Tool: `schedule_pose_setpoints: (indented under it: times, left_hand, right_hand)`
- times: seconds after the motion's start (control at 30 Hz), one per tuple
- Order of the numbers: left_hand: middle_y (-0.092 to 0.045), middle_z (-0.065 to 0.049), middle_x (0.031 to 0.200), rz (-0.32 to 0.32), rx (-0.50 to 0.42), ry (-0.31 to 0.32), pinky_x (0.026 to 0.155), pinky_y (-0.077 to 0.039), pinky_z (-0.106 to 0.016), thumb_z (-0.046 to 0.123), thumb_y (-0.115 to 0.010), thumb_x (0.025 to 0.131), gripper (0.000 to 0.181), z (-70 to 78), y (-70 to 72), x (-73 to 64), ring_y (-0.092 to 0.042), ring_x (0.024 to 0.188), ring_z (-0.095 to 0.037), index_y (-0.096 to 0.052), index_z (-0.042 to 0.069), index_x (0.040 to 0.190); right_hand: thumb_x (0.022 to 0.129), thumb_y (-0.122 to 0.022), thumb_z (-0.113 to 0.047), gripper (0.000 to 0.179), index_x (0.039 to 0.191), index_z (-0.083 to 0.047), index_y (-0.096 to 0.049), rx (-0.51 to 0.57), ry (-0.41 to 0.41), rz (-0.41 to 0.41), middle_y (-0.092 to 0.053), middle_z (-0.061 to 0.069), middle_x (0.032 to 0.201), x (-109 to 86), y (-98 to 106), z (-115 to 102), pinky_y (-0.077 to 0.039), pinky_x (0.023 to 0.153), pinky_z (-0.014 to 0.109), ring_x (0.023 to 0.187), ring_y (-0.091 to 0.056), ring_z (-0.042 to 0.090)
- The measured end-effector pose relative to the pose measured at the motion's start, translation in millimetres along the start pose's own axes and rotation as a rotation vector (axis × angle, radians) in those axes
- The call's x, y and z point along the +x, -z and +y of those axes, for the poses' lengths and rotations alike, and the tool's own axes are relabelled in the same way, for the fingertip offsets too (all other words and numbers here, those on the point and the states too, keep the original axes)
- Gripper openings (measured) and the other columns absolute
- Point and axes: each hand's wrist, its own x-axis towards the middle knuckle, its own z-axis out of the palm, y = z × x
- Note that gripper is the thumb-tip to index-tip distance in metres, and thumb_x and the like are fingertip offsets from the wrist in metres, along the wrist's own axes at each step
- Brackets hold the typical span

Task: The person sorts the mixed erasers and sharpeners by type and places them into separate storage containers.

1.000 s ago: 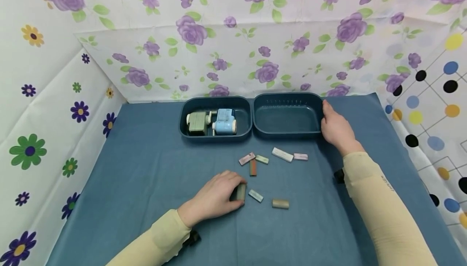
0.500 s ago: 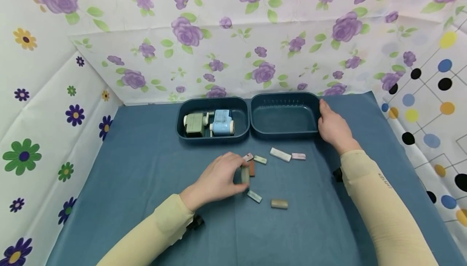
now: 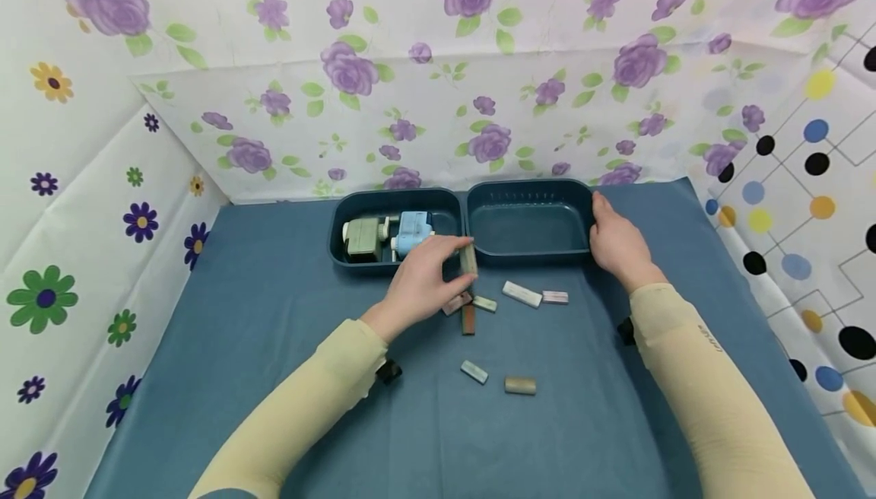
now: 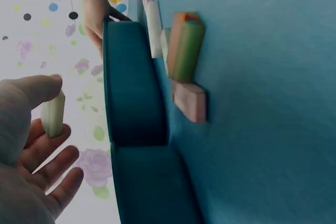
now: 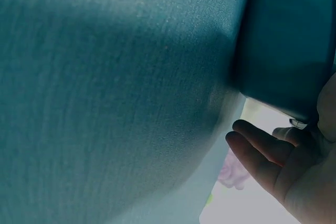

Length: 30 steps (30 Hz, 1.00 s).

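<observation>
My left hand pinches a pale green eraser-like block between thumb and fingertips, above the front of the place where two dark blue trays meet. In the left wrist view the block stands on end in the pinch, the other fingers spread below. My right hand holds the right end of the right tray; in the right wrist view two fingers extend beside the tray. The left tray bears a green crank pencil sharpener and a blue one, partly behind my left hand.
Several small blocks lie before the trays, among them a white one, a pink one, an orange-brown one and a pale one. A grey-brown rounded block lies nearer. Flowered cloth walls the back.
My left hand has lifted the pale green block off the cloth and carried it up and forward to the trays' front edge. My right hand stays at the right tray's end.
</observation>
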Motion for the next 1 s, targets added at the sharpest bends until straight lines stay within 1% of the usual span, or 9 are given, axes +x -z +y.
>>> schedule_pose_setpoints:
  times: [0.17,0.37,0.47,0.57,0.63,0.77,0.8,0.9,1.0]
  left_hand:
    - [-0.066,-0.006,0.143,0.002,0.054,0.045,0.112,-0.048,-0.049,0.033,-0.081,0.099,0.060,-1.6,-10.6,26.9,-0.057,0.137,-0.025,-0.060,0.014,0.152]
    - [-0.065,-0.007,0.143,-0.025,0.163,0.065,0.113,-0.045,-0.051,0.028,-0.080,0.100,0.051,-5.3,-22.1,64.8,-0.053,0.140,-0.028,-0.065,0.012,0.146]
    - [-0.063,-0.009,0.142,-0.035,0.198,0.077,0.111,-0.045,-0.050,0.024,-0.081,0.099,0.050,-7.0,-26.7,82.2,-0.052,0.136,-0.029,-0.066,0.010,0.145]
    - [-0.061,-0.010,0.141,-0.052,0.237,0.115,0.111,-0.044,-0.049,0.023,-0.081,0.099,0.050,-8.4,-31.2,94.0,-0.051,0.134,-0.030,-0.066,0.010,0.144]
    - [-0.062,-0.010,0.140,-0.070,0.272,0.140,0.111,-0.044,-0.049,0.024,-0.080,0.099,0.048,-9.4,-35.0,98.2,-0.052,0.134,-0.030,-0.067,0.011,0.144]
    - [-0.065,-0.009,0.139,-0.121,0.346,0.157,0.113,-0.045,-0.049,0.023,-0.077,0.101,0.041,-8.2,-41.6,102.2,-0.053,0.136,-0.030,-0.070,0.013,0.140]
    - [-0.067,-0.009,0.138,-0.132,0.371,0.156,0.113,-0.045,-0.049,0.022,-0.076,0.101,0.039,-7.6,-42.7,103.2,-0.053,0.137,-0.030,-0.072,0.013,0.138]
    - [-0.071,-0.007,0.132,-0.154,0.440,0.158,0.115,-0.044,-0.049,0.018,-0.075,0.100,0.027,-5.6,-44.6,108.0,-0.051,0.142,-0.030,-0.079,0.015,0.126]
    - [-0.077,-0.004,0.116,-0.181,0.503,0.175,0.120,-0.040,-0.050,0.014,-0.071,0.102,0.011,-3.7,-44.8,115.7,-0.046,0.149,-0.030,-0.083,0.016,0.101]
  right_hand:
    - [0.114,-0.030,-0.011,0.064,0.170,0.001,-0.001,-0.010,-0.007,-0.005,-0.008,0.026,0.175,-0.2,-2.0,4.9,-0.047,0.091,0.068,0.115,-0.057,0.059]
    - [0.114,-0.032,-0.011,0.065,0.170,0.002,-0.003,-0.019,0.002,0.010,-0.011,0.028,0.174,1.6,0.5,7.0,-0.047,0.077,0.064,0.087,-0.062,0.054]
    - [0.114,-0.032,-0.011,0.065,0.170,0.002,-0.003,-0.027,0.000,0.023,-0.012,0.028,0.174,2.4,0.7,6.2,-0.048,0.082,0.066,0.097,-0.062,0.057]
    - [0.114,-0.032,-0.011,0.064,0.170,0.001,-0.004,-0.025,-0.003,0.021,-0.011,0.027,0.175,2.8,-1.9,4.6,-0.047,0.093,0.069,0.117,-0.057,0.060]
    - [0.114,-0.032,-0.011,0.065,0.170,0.001,-0.003,-0.023,-0.006,0.012,-0.011,0.026,0.175,1.8,-4.1,3.2,-0.046,0.096,0.071,0.122,-0.054,0.060]
    - [0.114,-0.033,-0.011,0.065,0.170,0.002,-0.003,-0.030,-0.016,-0.007,-0.011,0.027,0.175,-1.4,-6.7,1.9,-0.039,0.109,0.072,0.143,-0.039,0.058]
    - [0.114,-0.033,-0.011,0.065,0.170,0.002,-0.003,-0.033,-0.015,-0.008,-0.011,0.027,0.175,-1.8,-6.6,2.0,-0.042,0.106,0.072,0.141,-0.041,0.058]
    - [0.114,-0.033,-0.010,0.065,0.170,0.002,-0.003,-0.038,-0.006,0.001,-0.012,0.028,0.175,-1.5,-4.6,0.7,-0.042,0.106,0.071,0.142,-0.041,0.058]
    - [0.114,-0.033,-0.011,0.065,0.170,0.002,-0.003,-0.039,0.000,0.008,-0.012,0.028,0.174,0.9,-1.8,-0.9,-0.044,0.102,0.071,0.137,-0.045,0.060]
